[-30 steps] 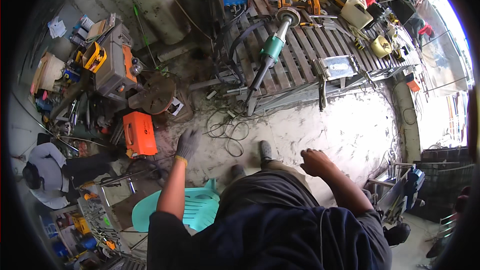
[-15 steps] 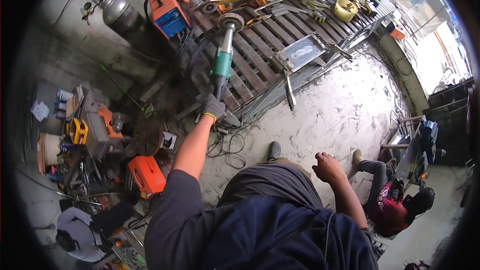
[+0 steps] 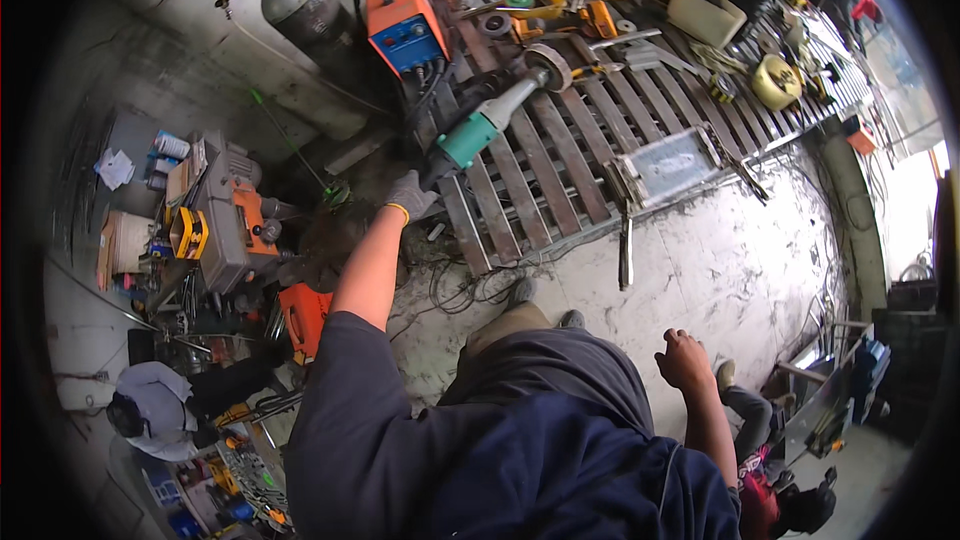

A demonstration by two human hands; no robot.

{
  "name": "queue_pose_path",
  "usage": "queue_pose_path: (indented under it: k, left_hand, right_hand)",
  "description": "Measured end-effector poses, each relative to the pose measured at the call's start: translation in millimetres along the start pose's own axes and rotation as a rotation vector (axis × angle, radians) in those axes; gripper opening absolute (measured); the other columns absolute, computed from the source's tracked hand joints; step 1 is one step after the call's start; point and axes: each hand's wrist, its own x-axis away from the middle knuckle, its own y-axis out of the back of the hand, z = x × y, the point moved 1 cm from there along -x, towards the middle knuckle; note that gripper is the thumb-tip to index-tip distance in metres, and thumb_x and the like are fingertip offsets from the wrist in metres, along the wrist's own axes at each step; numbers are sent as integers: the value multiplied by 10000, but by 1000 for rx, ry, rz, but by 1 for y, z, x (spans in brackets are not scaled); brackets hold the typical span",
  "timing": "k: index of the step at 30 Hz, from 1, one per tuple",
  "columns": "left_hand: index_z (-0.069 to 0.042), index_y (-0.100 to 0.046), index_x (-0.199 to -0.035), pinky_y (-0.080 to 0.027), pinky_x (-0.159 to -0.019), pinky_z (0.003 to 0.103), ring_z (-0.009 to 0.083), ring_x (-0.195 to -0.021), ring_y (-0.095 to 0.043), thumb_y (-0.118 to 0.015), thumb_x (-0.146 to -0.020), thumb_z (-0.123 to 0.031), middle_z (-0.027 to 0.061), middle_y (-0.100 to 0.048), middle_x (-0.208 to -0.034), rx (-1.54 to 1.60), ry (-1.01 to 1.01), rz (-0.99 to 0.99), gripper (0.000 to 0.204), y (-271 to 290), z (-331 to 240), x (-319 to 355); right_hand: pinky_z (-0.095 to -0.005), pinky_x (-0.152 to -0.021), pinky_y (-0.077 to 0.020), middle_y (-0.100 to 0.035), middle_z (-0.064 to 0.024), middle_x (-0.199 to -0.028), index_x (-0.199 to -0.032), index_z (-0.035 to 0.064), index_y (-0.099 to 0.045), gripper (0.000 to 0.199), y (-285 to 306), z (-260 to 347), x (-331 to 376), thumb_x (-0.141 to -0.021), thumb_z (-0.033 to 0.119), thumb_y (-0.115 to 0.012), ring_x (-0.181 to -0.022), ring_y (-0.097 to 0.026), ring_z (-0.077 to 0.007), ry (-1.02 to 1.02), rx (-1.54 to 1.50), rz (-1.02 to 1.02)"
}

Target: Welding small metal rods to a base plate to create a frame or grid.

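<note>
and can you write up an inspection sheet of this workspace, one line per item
Surface: slatted metal bench, gaps between its slats
Job's things: green grinder over the bench, round wheel at its far end
Clutter: beige container and yellow tub on the bench
Hands: gloved left hand grips the grinder's dark rear end; bare right hand holds nothing visible
Cables: dark leads at the front of the orange welding machine
Surroundings: gas cylinder left of that machine; co-workers lower left and lower right

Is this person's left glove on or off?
On: the grey glove covers the left hand at the grinder, its yellow cuff showing.
</note>
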Motion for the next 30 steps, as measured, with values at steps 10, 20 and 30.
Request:
queue_pose_path:
  k: [10,20,30]
  left_hand:
    - [-34,-648,-1196,-507,-976,443,392,-1116,-620,-769,-835,-164,200,-654,-1156,240,-468,-626,403,142,-7,-84]
    - [-33,-632,-1238,-477,-1068,464,406,-1235,-586,-842,-760,-103,213,-601,-1307,259,-544,-802,527,189,33,-299]
    - [-23,-645,-1187,-522,-995,455,396,-1147,-634,-811,-838,-91,196,-651,-1179,186,-781,-855,393,201,34,-286]
  right_hand:
    - [-522,-1009,-489,-673,-228,-1183,-1211,3,-625,410,57,73,-43,-901,251,-730,-1141,-650,-401,9,-68,-32]
    - [-498,-993,-496,-680,-224,-1153,-1219,8,-625,395,97,141,-61,-901,222,-721,-1135,-646,-397,-144,-98,-22]
    - [-502,-915,-542,-690,-236,-1103,-1152,-2,-627,369,113,171,-86,-874,207,-750,-1054,-672,-430,-138,-87,93]
